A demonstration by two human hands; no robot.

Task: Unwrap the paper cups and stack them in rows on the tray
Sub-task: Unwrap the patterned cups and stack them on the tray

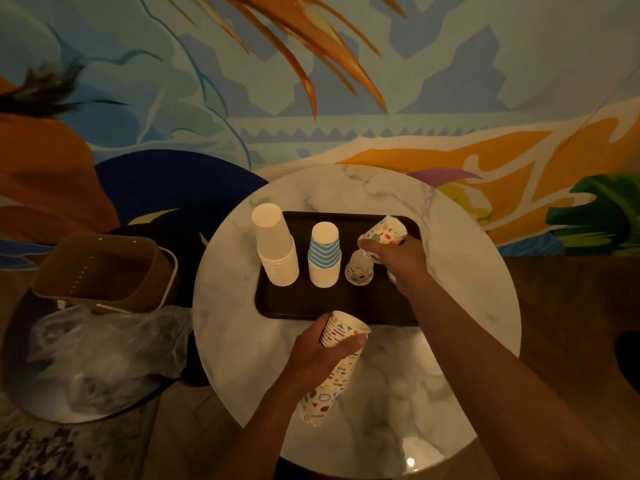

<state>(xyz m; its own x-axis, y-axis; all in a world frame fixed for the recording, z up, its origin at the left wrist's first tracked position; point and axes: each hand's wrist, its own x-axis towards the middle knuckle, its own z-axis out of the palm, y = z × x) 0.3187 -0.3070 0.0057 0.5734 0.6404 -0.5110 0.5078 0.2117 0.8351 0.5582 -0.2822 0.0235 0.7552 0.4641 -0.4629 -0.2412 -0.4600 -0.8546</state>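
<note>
Head view: left hand wraps its fingers round a tilted patterned stack, the tray just beyond its knuckles; right hand holds a single patterned cup tilted, an upturned patterned cup just beside its fingertips on the tray, the striped stack and white stack further left.

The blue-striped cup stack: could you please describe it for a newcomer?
A dark tray lies on the round marble table. The blue-striped cup stack stands mid-row, between a taller plain white stack and a small patterned cup. Only it bears blue chevrons.
</note>
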